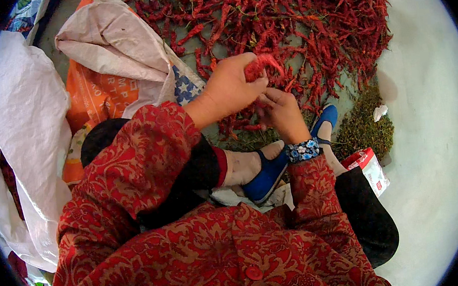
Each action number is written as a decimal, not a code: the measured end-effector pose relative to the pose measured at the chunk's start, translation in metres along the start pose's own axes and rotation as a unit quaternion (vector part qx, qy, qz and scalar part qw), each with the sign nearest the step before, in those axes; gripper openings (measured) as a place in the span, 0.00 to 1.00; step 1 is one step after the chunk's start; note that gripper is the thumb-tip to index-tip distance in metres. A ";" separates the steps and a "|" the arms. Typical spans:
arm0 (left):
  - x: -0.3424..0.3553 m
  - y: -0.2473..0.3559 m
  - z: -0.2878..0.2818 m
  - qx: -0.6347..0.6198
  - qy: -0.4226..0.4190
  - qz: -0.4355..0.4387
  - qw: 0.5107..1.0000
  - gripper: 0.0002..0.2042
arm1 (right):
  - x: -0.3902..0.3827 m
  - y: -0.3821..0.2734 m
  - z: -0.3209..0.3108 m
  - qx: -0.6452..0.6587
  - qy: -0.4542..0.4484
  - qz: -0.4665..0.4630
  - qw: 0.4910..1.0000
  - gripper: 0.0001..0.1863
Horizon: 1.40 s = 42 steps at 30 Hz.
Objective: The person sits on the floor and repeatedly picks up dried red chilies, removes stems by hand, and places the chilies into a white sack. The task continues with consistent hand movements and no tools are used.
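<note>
Left of the chili heap [284, 25], white sacks [24, 132] lie crumpled along the floor, and an orange printed bag [96, 99] sits between them and the heap, partly under a folded white sack [113, 44].

At the heap's near edge, the left hand [230, 89] comes in from a red patterned sleeve [133, 161]. Its fingers are curled shut around a small bunch of chilies [263, 65], which it holds just above the heap's lower margin. The bunch sticks out past the fingertips toward the right.

Just right of it and slightly nearer the body, the right hand [280, 112] is half closed, its fingertips pinching at chilies right under the left hand's bunch; the two hands touch or nearly touch. Exactly what the right fingers grip is hidden by the left hand, so I cannot tell whether it holds a stem or a pod. A blue floral cuff [303, 150] circles the right wrist.

Below the hands, two blue shoes [266, 177] rest at the heap's near edge. Right of the shoes, a mound of greenish stems [362, 127] lies beside the heap, with a red-and-white packet [371, 167] just below it on the pale floor [430, 100].
</note>
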<state>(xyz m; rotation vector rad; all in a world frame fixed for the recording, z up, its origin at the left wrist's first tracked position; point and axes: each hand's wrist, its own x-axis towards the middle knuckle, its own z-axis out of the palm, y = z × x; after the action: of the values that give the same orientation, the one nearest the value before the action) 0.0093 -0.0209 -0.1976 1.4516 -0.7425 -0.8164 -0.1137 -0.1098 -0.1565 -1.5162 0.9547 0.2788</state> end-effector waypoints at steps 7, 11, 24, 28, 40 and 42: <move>0.002 0.033 -0.014 -0.263 -0.051 -0.194 0.944 0.06 | -0.023 -0.004 -0.007 0.074 0.015 -0.033 0.997 0.09; 0.002 0.029 -0.010 -0.164 -0.027 -0.097 0.981 0.06 | -0.020 -0.013 0.007 0.150 0.066 0.014 0.986 0.09; -0.008 0.031 -0.008 0.138 -0.094 0.097 0.981 0.13 | 0.037 0.029 0.009 0.326 0.034 -0.117 0.937 0.11; -0.018 0.028 0.007 -0.182 -0.241 0.078 0.950 0.08 | 0.012 0.030 -0.009 0.013 0.009 -0.235 0.972 0.10; -0.032 0.032 0.001 -0.041 -0.591 -0.050 0.804 0.05 | 0.014 -0.001 -0.036 -0.270 0.162 -0.121 0.941 0.12; -0.032 0.029 0.006 -0.029 -0.608 -0.060 0.791 0.05 | 0.034 0.003 -0.040 -0.281 0.188 -0.148 0.929 0.13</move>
<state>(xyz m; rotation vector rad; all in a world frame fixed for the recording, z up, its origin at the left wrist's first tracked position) -0.0125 0.0010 -0.1675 0.7597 -1.5492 -1.8947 -0.1088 -0.1597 -0.1730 -2.2764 0.9677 0.0383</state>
